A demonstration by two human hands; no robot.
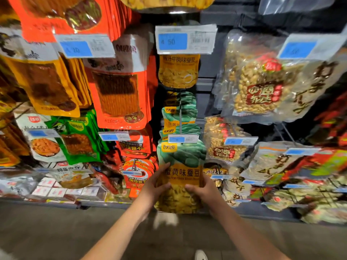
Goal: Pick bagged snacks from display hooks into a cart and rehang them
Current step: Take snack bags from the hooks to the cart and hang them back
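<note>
Both forearms reach up from the bottom of the view toward the snack wall. Left hand (156, 186) grips the left edge of a green-and-yellow broad bean bag (180, 177), thumb across its front; right hand (201, 190) pinches the right edge the same way, so both hands are closed on the one bag. The bag sits low in the centre column, its top just under a blue price tag (183, 139) at the tip of a display hook (180, 113), with more bags of the same kind stacked behind it. No cart is in view.

Whether the bag is coming off or going on, I cannot tell. Either way, the step probably goes best with the bag kept flat and square to the hook, its hang hole lined up with the hook's tip below the tag, then slid straight along it without twisting, so the neighbouring peanut bags (223, 145) are not dragged.
</note>
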